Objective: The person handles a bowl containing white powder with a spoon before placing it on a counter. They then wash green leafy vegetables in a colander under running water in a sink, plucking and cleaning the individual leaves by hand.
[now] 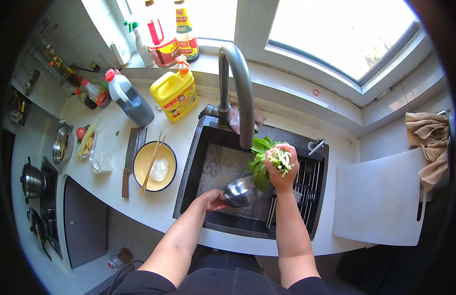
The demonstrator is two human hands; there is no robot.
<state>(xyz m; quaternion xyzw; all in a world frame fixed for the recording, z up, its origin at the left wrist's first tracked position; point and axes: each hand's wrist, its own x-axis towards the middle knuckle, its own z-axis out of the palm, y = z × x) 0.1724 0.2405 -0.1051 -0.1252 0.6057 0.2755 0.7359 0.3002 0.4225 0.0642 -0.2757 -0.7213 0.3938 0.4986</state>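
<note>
My right hand (284, 172) is closed round a bunch of leafy greens (260, 157), above the right part of the dark sink (191, 169). The pale cut stem ends face up out of my fist, and the leaves hang to the left. Lower and to the left, my left hand (214, 200) grips the rim of a shiny metal bowl (242, 191), held tilted over the basin. The bowl is just below the leaves. A tall grey faucet (245, 98) arches over the sink from behind.
A black drying rack (306, 182) spans the sink's right side. Left of the sink are a cream bowl (169, 182) with chopsticks (152, 169), a cleaver (133, 157) and a yellow jug (174, 96). A white cutting board (380, 196) lies at the right.
</note>
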